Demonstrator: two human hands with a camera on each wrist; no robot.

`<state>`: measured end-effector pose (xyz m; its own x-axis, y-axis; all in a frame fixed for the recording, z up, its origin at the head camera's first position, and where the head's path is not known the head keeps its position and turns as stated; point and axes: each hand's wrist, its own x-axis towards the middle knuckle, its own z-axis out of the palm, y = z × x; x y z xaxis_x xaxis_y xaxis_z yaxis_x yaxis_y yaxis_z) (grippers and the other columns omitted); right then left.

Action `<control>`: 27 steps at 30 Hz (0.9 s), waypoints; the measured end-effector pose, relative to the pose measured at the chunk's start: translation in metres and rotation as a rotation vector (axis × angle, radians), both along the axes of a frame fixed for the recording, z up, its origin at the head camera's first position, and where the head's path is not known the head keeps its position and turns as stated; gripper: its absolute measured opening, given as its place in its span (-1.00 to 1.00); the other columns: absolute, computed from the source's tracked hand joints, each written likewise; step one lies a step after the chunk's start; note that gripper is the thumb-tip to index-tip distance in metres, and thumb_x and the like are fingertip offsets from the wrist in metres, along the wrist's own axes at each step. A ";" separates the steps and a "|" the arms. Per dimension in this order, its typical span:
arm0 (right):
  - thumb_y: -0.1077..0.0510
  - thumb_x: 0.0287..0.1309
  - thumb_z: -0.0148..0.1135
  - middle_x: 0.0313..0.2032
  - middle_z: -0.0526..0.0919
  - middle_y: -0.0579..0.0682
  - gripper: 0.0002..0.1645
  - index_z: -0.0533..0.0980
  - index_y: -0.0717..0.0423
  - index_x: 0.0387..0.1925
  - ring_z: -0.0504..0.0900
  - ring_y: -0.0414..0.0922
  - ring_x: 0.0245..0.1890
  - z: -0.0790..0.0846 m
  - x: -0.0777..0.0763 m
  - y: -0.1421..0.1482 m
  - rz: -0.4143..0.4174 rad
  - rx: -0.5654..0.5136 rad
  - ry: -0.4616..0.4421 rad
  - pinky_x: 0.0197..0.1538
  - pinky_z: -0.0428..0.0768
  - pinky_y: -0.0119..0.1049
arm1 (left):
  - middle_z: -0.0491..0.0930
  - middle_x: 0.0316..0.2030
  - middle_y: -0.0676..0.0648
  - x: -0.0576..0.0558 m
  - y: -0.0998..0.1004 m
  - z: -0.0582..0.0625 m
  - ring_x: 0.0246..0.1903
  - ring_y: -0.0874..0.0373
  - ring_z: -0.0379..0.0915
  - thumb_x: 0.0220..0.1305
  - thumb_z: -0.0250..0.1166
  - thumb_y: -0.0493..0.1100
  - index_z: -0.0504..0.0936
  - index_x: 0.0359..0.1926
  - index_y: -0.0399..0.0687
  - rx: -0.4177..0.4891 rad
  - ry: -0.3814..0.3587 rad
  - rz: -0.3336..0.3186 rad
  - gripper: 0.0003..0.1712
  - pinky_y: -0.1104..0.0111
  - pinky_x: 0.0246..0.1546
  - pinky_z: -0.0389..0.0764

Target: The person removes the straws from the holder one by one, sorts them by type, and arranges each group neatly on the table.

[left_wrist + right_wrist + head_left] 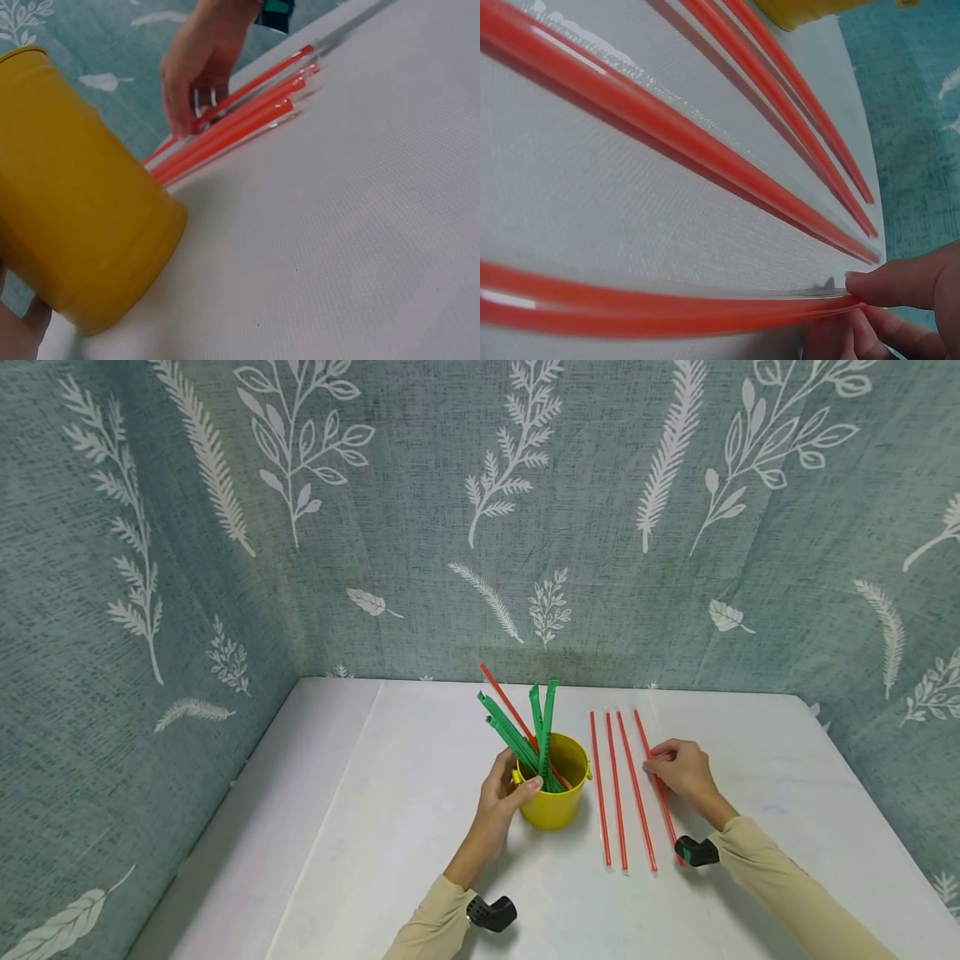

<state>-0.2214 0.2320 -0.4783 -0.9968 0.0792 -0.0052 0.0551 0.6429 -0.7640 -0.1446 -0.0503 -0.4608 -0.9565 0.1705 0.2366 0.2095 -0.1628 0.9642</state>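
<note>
My left hand point(497, 795) holds a small yellow bucket point(551, 812) by its left side, the thumb at the rim. Several green-wrapped straws point(549, 718) lean in the bucket, along with a red straw point(497, 687) that sticks out to the upper left. Right of the bucket, my right hand point(684, 770) pinches the rightmost red straw point(667, 814) toward its far end. The right wrist view shows thumb and fingers on that straw point(682, 315), which has a clear wrapper. In the left wrist view the bucket point(82, 195) hides most of the left hand.
Three more red straws point(614, 777) in clear wrappers lie side by side between the bucket and my right hand. The white table point(375, 827) meets a green leaf-patterned cloth point(420, 527) at the back and left. Each wrist wears a black camera point(491, 913).
</note>
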 end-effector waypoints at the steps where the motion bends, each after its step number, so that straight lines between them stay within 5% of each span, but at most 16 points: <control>1: 0.20 -0.11 0.26 -0.58 0.49 0.06 -0.69 0.48 0.33 -0.31 0.43 -0.16 -0.67 -0.001 0.000 0.000 -0.003 0.010 0.003 -0.68 0.38 -0.39 | 0.29 0.13 0.00 0.000 0.000 0.000 0.15 0.11 0.15 0.15 0.11 -0.16 0.18 0.22 0.08 0.003 0.001 -0.002 -0.41 0.11 0.15 0.13; 9: 0.18 -0.12 0.28 -0.55 0.50 0.05 -0.68 0.50 0.33 -0.31 0.41 -0.17 -0.62 -0.005 -0.003 0.001 0.000 0.083 0.015 -0.63 0.35 -0.42 | 0.25 0.16 -0.02 -0.002 -0.001 -0.002 0.18 0.14 0.10 0.18 0.09 -0.19 0.13 0.25 0.04 -0.011 0.023 -0.029 -0.39 0.17 0.16 0.12; 16: 0.13 -0.11 0.27 -0.52 0.49 0.07 -0.63 0.47 0.31 -0.27 0.42 -0.17 -0.62 -0.005 -0.003 -0.001 -0.012 0.057 -0.051 -0.66 0.36 -0.44 | 0.26 0.16 -0.04 -0.003 -0.001 -0.003 0.17 0.10 0.12 0.18 0.10 -0.19 0.14 0.25 0.01 -0.018 0.021 -0.017 -0.39 0.17 0.14 0.16; 27: 0.17 -0.02 0.16 -0.54 0.48 0.11 -0.64 0.44 0.36 -0.21 0.45 -0.13 -0.70 0.010 0.000 0.005 -0.001 0.007 -0.024 -0.69 0.43 -0.35 | 0.26 0.16 -0.05 -0.002 -0.001 -0.003 0.16 0.09 0.14 0.18 0.09 -0.18 0.14 0.24 0.00 -0.017 0.028 -0.016 -0.40 0.19 0.13 0.18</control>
